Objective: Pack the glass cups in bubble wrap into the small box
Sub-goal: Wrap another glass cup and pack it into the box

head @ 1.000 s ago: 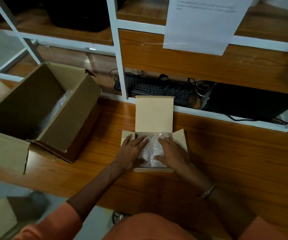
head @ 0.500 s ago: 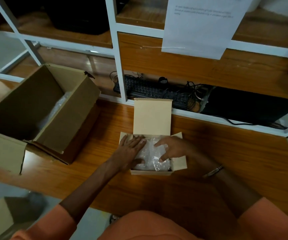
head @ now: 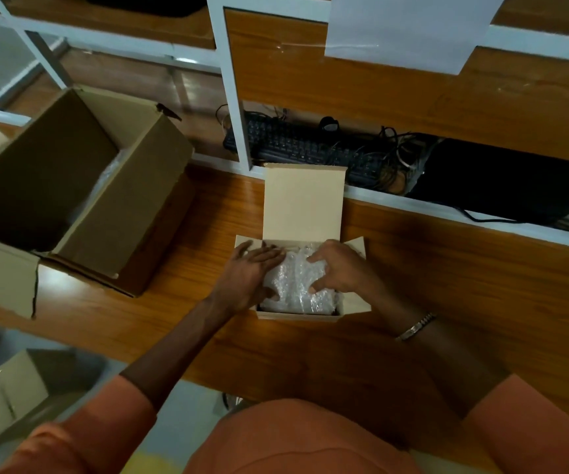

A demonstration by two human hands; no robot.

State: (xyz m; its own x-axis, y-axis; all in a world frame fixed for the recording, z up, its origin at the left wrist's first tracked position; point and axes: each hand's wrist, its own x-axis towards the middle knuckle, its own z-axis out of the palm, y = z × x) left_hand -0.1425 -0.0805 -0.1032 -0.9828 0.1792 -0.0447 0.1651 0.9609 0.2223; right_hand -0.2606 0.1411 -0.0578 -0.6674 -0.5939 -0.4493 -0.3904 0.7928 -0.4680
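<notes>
Hands were both down in the small box (head: 298, 314) at this point, pressing the bubble-wrapped bundle (head: 293, 285) into it. Compared with a second earlier, the left hand (head: 247, 277) had barely shifted and lay flat with fingers spread along the left side of the wrap, not gripping anything. The right hand (head: 339, 268) was the one that changed: it had slid off the middle of the bundle toward the right edge, and its fingers were now curled and pinching into the wrap there, thumb low and fingertips up near the back wall. So it looked like tucking rather than placing. The bundle itself sat inside the box on the surface (head: 447, 285), filling most of it, with a bit of plastic puffing above the rim. The lid (head: 305, 203) stood straight up at the back and the side flaps (head: 358, 246) were splayed out. My guess is the cups were basically in, and what was left was squashing the wrap down so the lid could close. The big carton (head: 81, 186) off to the left had some plastic showing inside too, but I couldn't tell what it was.
</notes>
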